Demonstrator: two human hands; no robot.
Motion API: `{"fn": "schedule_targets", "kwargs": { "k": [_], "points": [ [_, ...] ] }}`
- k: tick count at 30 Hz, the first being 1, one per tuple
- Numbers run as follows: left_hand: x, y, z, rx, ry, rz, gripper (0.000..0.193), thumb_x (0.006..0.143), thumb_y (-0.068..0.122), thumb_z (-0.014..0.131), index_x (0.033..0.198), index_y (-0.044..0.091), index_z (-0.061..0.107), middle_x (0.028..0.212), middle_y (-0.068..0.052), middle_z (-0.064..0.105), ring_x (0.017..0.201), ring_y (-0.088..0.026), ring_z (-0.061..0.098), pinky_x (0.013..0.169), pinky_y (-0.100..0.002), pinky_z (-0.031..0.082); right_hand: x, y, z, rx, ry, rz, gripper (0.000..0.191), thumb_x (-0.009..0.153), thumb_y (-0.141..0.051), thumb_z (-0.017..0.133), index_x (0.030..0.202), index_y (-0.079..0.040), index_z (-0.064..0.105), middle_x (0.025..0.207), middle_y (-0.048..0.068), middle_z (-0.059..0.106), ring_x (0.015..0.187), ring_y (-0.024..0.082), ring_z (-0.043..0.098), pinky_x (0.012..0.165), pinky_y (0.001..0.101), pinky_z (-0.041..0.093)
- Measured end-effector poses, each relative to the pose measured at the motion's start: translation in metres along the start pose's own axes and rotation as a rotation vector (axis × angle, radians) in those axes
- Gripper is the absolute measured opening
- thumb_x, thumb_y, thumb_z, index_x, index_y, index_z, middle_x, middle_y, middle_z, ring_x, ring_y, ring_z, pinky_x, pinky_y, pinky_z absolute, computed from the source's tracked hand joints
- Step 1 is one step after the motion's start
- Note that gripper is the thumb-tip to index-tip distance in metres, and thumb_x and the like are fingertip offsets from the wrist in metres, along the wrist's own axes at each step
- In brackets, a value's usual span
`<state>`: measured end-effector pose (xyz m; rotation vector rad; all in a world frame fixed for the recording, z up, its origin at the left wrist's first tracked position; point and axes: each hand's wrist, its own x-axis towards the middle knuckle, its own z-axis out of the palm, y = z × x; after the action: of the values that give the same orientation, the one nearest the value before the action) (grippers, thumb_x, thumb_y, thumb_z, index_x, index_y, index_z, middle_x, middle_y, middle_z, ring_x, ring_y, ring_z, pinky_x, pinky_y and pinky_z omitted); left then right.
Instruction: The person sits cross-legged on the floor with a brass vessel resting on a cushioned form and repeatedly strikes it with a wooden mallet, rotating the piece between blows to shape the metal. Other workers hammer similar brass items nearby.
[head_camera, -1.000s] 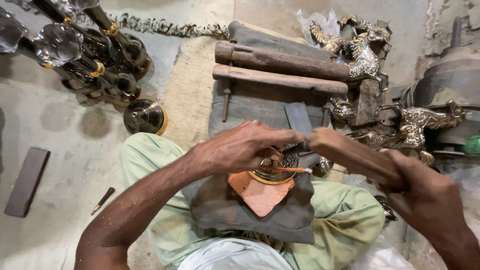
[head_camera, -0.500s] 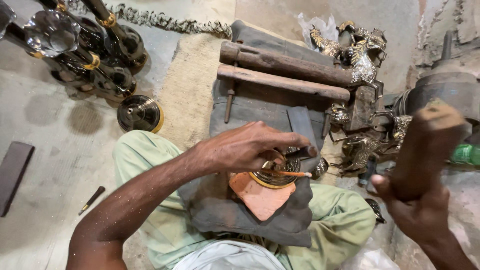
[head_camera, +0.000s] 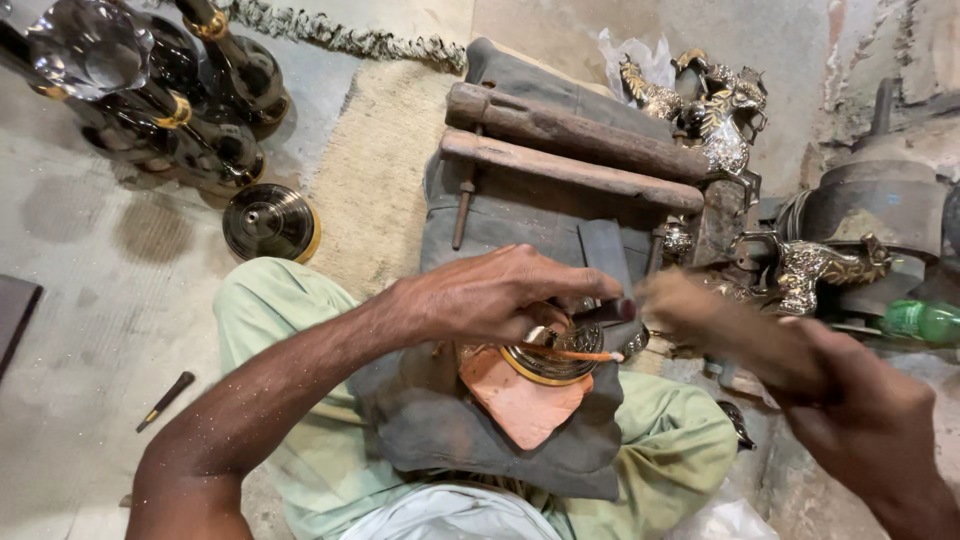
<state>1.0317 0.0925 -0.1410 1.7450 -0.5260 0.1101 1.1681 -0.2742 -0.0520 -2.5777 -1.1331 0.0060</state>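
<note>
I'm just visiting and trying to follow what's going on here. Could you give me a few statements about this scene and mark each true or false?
1. The left hand holds a thin tool against a round brass disc. True.
2. The right hand is empty. False: it grips a wooden mallet, blurred by motion.
3. The disc rests on a bare floor. False: it lies on a reddish pad over grey cloth in the lap.
4. Two wooden mallets lie beyond the hands. True.

We see a grey concrete floor (head_camera: 90, 300). On it at ten o'clock a brass dish (head_camera: 268, 222), at eleven dark vases (head_camera: 190, 110), at twelve a jute mat (head_camera: 385, 170), at eight a small tool (head_camera: 165, 400).
</note>
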Motion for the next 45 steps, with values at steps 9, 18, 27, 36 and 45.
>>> {"fn": "schedule_targets", "kwargs": {
  "k": [9,18,27,36,45],
  "points": [
    [0.0,-0.011,-0.005,-0.057,-0.012,0.011,0.069,0.083,-0.012,0.064,0.145,0.015,0.054,0.103,-0.013,0.078,0.09,-0.027,0.078,0.074,-0.04,0.06,0.012,0.003,-0.002,-0.037,-0.067,-0.015,0.065,0.075,-0.015,0.082,0.134,-0.003,0.059,0.099,0.013,0.074,0.088,0.015,0.072,0.076,0.0329,0.06],
    [0.002,-0.029,-0.012,-0.152,-0.022,0.124,0.081,0.075,-0.016,0.06,0.15,0.012,0.05,0.106,-0.012,0.076,0.094,-0.025,0.078,0.081,-0.038,0.063,0.024,0.006,-0.013,-0.066,-0.11,0.08,0.068,0.074,-0.012,0.086,0.137,-0.002,0.061,0.102,0.015,0.074,0.087,0.018,0.074,0.08,0.0336,0.061],
    [0.005,-0.04,-0.016,-0.141,-0.02,0.117,0.068,0.086,-0.013,0.064,0.148,0.011,0.051,0.104,-0.012,0.077,0.094,-0.024,0.078,0.077,-0.036,0.062,0.04,-0.019,-0.019,-0.117,-0.128,0.239,0.046,0.079,-0.005,0.082,0.121,0.001,0.063,0.096,0.018,0.075,0.084,0.021,0.075,0.075,0.0353,0.061],
    [0.009,-0.05,-0.027,-0.236,-0.072,0.081,0.067,0.087,-0.011,0.064,0.149,0.011,0.051,0.106,-0.014,0.078,0.093,-0.022,0.079,0.079,-0.036,0.064,0.062,-0.011,-0.025,0.13,-0.199,0.093,0.045,0.078,0.007,0.072,0.12,0.002,0.056,0.1,0.01,0.07,0.094,0.016,0.072,0.08,0.0299,0.059],
    [0.011,-0.068,-0.035,-0.366,-0.079,0.19,0.068,0.086,-0.016,0.06,0.149,0.008,0.05,0.122,-0.017,0.075,0.102,-0.024,0.076,0.088,-0.035,0.066,0.081,-0.005,-0.026,0.165,-0.241,0.102,0.043,0.076,0.008,0.071,0.116,0.0,0.055,0.098,0.005,0.067,0.093,0.013,0.07,0.079,0.0252,0.058]
  ]
}}
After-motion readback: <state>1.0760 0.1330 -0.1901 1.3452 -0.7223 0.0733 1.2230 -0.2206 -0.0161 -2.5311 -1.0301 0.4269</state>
